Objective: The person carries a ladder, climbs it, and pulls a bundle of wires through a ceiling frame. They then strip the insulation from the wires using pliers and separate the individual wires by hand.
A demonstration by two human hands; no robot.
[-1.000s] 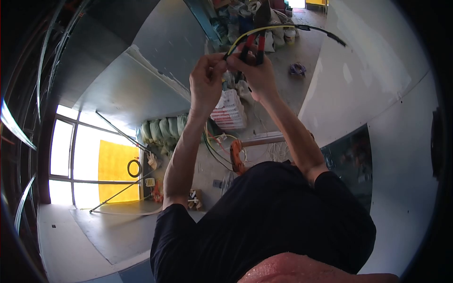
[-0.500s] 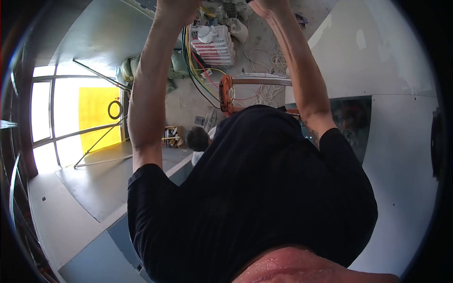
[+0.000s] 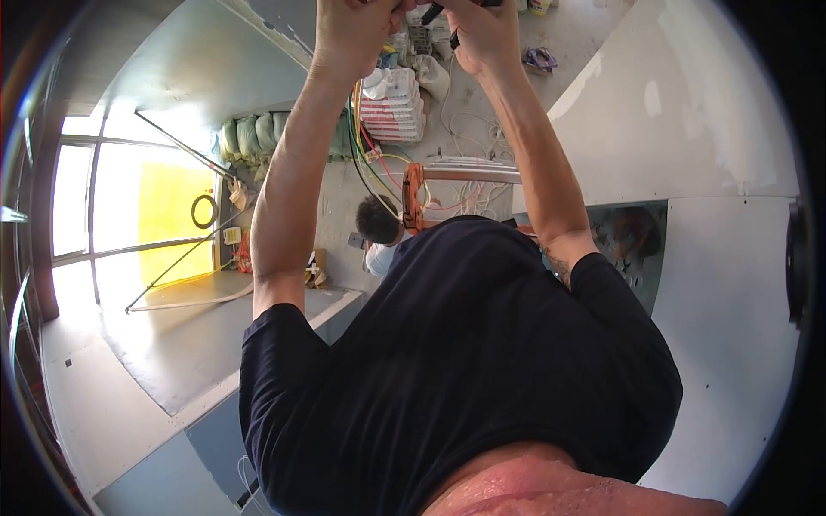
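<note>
Our shirt: We are looking down over our own black shirt (image 3: 465,370), which is filling the near part of the view.

Our arms: We are holding both arms up high, so our hands are sitting right at the top edge of the view.

Left hand (image 3: 354,30): We are keeping its grip closed in a fist around something thin. We cannot tell what, because the top edge is cutting it off.

Right hand (image 3: 482,30): We are squeezing its grip shut on a dark tool handle (image 3: 439,12) that is poking out toward the left hand.

What changed: A second ago the red-handled tool and the yellow and black cable were showing in full between our hands. Half a second ago our hands were almost out of view. Now they are coming back in a little, and we think we are still working on that cable above us.

The cable: We are not seeing it now. It is likely just past the top edge, between our two hands.

Hanging wires (image 3: 366,142): Yellow, green and red wires are dropping down beside our left arm.

Person below (image 3: 379,225): Someone is standing under us, near an orange ladder top (image 3: 413,196).

Far floor: Stacked sacks (image 3: 396,107) and green bags (image 3: 249,136) are lying on the floor (image 3: 568,34).
</note>
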